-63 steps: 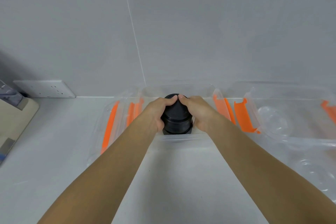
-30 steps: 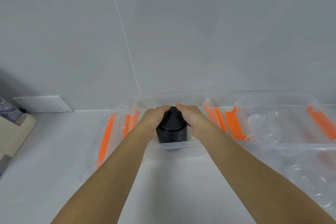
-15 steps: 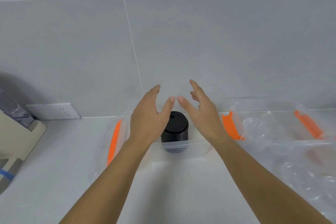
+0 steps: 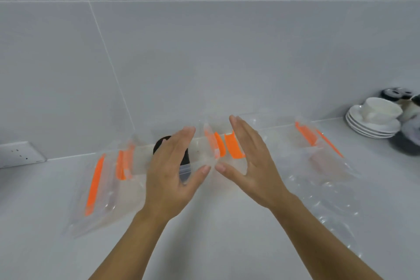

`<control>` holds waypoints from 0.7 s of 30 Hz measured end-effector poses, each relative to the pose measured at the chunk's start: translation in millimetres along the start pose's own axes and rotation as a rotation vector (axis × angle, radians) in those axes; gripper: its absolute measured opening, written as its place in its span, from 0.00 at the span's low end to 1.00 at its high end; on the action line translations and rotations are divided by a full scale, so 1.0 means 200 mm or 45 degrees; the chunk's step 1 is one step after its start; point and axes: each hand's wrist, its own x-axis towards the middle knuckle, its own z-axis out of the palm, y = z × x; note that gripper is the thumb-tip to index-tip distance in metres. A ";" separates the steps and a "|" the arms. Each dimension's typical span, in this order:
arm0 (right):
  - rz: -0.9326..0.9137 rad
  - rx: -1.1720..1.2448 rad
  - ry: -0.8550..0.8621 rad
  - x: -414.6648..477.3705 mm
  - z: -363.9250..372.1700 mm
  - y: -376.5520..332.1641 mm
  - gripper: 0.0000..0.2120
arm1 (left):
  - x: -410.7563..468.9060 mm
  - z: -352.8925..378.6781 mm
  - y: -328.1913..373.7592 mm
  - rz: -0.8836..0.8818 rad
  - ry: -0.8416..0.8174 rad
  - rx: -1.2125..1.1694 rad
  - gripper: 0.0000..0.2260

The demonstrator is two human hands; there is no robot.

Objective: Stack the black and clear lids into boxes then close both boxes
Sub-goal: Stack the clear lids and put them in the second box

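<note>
A stack of black lids (image 4: 160, 145) stands inside the left clear box (image 4: 141, 163), mostly hidden behind my left hand (image 4: 172, 170). That hand is open, fingers spread, in front of the box and holding nothing. My right hand (image 4: 250, 166) is open too, just right of the box's near edge, thumb almost touching my left thumb. The box's clear cover with orange clips (image 4: 95, 184) lies flat to its left. A second clear box (image 4: 318, 157) with orange clips sits to the right. Clear lids (image 4: 331, 207) lie blurred on the counter in front of it.
A white wall socket (image 4: 20, 154) sits at the far left. Stacked white saucers with a cup (image 4: 375, 120) and dark objects stand at the far right by the tiled wall. The white counter (image 4: 204, 245) stretches toward me.
Both hands let go of the black lid stack and opened. They have drawn back toward me and to the right; the view has swung right, showing the saucers.
</note>
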 end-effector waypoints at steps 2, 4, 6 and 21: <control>0.002 -0.070 0.000 -0.06 -0.06 0.06 0.36 | -0.03 0.06 0.05 0.010 -0.023 -0.009 0.28; 0.021 -0.099 -0.004 -0.11 -0.13 0.13 0.37 | -0.06 0.14 0.10 0.022 -0.040 -0.009 0.27; 0.040 -0.093 0.008 -0.16 -0.19 0.21 0.37 | -0.08 0.22 0.14 0.029 -0.049 -0.003 0.28; 0.150 -0.045 -0.177 -0.47 -0.66 0.83 0.36 | -0.25 1.03 0.63 -0.281 -0.222 0.121 0.29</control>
